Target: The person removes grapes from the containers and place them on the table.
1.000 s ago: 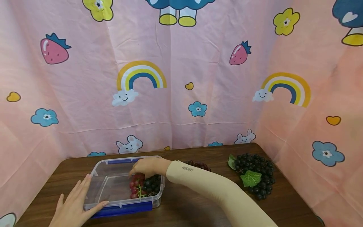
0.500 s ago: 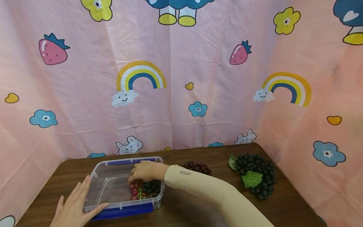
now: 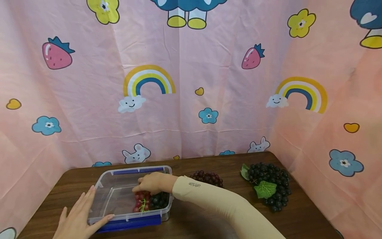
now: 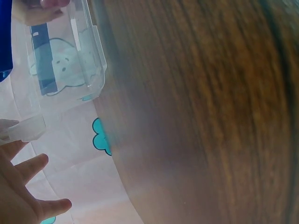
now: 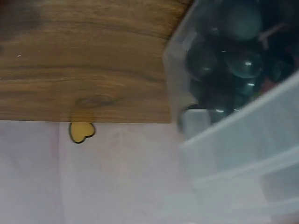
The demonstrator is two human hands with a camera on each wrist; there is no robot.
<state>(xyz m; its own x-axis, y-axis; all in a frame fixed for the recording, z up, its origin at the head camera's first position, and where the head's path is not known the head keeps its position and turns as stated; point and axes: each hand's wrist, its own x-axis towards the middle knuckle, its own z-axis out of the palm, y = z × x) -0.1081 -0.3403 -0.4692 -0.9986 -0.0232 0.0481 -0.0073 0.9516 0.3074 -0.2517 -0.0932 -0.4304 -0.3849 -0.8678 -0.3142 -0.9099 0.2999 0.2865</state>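
A clear plastic food container (image 3: 119, 212) with blue latch flaps stands at the left of the table. In its right part lie a bunch of red grapes (image 3: 140, 201) and a bunch of black grapes (image 3: 159, 201), side by side. My right hand (image 3: 153, 183) reaches in over the far end of both and holds the red grapes with bent fingers; the fingertips are partly hidden. In the right wrist view the black grapes (image 5: 229, 60) show through the container wall. My left hand (image 3: 77, 212), fingers straight and spread, rests against the container's near left corner.
Dark red grapes (image 3: 207, 177) lie behind my right sleeve, partly covered by it. A larger bunch of black grapes with green leaves (image 3: 271, 186) lies at the table's right side. A patterned pink curtain (image 3: 191, 132) hangs behind the brown table (image 3: 191, 215).
My right hand has shifted slightly left and nearer, and the red grapes have moved a little left with it. More of the dark red grapes behind the sleeve shows. The left hand stays put.
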